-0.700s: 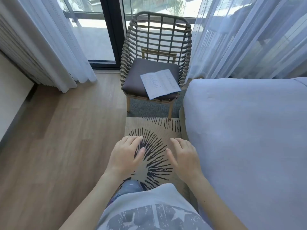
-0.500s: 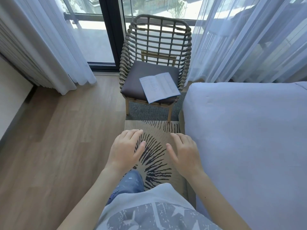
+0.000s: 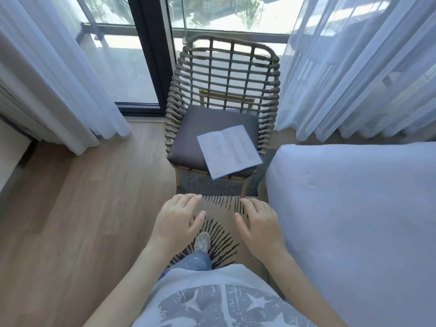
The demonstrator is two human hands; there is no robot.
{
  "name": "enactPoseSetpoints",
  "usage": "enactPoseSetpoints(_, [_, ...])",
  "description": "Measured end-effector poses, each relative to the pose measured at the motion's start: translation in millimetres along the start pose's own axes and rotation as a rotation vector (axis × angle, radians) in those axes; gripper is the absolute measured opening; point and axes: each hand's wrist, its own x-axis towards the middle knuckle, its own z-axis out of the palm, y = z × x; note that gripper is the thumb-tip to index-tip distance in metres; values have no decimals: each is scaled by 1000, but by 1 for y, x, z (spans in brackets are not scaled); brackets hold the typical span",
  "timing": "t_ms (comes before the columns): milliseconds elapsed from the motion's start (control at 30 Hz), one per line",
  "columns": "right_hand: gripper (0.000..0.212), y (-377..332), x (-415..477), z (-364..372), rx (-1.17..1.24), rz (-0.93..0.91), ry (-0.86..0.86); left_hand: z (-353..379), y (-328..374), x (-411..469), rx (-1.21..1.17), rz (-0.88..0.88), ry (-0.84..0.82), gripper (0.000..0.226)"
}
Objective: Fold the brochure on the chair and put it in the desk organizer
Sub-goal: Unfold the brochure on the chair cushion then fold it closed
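- At the centre of the frame, the woven chair (image 3: 224, 90) now fills more of the view than it did a moment ago; the person has stepped closer along the patterned rug (image 3: 221, 223).
- Brochure (image 3: 228, 151) lies open and flat on the dark seat cushion (image 3: 200, 128), toward its right front corner, one corner overhanging the seat edge.
- Left hand (image 3: 177, 223) and right hand (image 3: 262, 225) hover low in the frame, palms down, fingers loosely spread, holding nothing, well short of the paper.
- Approach is nearly complete; reaching and folding have not begun.
- Desk organizer is not in view.
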Motion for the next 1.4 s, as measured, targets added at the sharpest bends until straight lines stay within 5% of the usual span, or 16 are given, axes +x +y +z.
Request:
enactPoseSetpoints(433, [46, 12, 230, -51, -10, 55, 145, -69, -41, 246, 38, 91, 20, 51])
enactPoseSetpoints(733, [42, 70, 312, -49, -41, 53, -3, -37, -34, 321, -5, -49, -26, 54])
enactPoseSetpoints(1400, [41, 111, 455, -38, 5, -182, 31, -16, -45, 440, -24, -73, -6, 47])
